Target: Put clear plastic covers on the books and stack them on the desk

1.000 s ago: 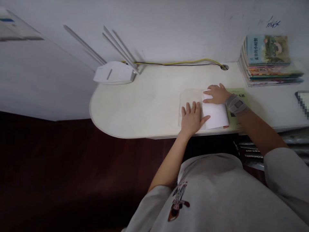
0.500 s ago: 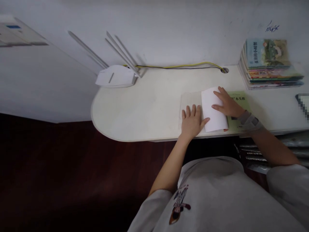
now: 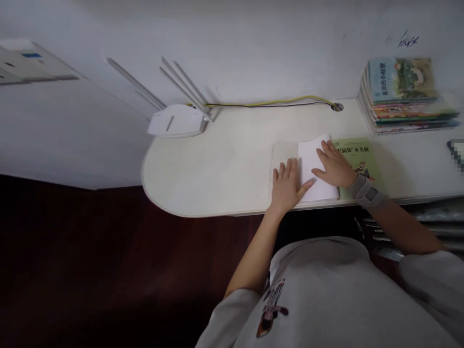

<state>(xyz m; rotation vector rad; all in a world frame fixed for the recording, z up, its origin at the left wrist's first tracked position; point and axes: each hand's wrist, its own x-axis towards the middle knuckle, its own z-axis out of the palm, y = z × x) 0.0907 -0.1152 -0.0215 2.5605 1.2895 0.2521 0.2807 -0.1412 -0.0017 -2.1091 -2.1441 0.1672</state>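
A green book [image 3: 358,157] with Chinese characters and a small picture lies near the table's front edge. To its left a white sheet or flap [image 3: 314,188] lies partly over it, beside a clear, see-through sheet [image 3: 284,151]. My left hand [image 3: 286,186] is flat on the clear sheet with its fingers apart, its thumb reaching onto the white one. My right hand [image 3: 334,164], with a grey band at the wrist, rests spread on the white sheet's right part and the book's left edge. Neither hand grips anything.
A white router [image 3: 177,121] with antennas stands at the back left of the white table [image 3: 203,179]. Yellow and black cables run along the wall to a round hole [image 3: 338,107]. Stacked books [image 3: 406,96] are at the back right. A dark-edged object [image 3: 457,150] lies at the far right.
My right hand has moved slightly left and down. The white sheet now lies flatter and further left, and more of the green cover shows. My left hand stays nearly in place.
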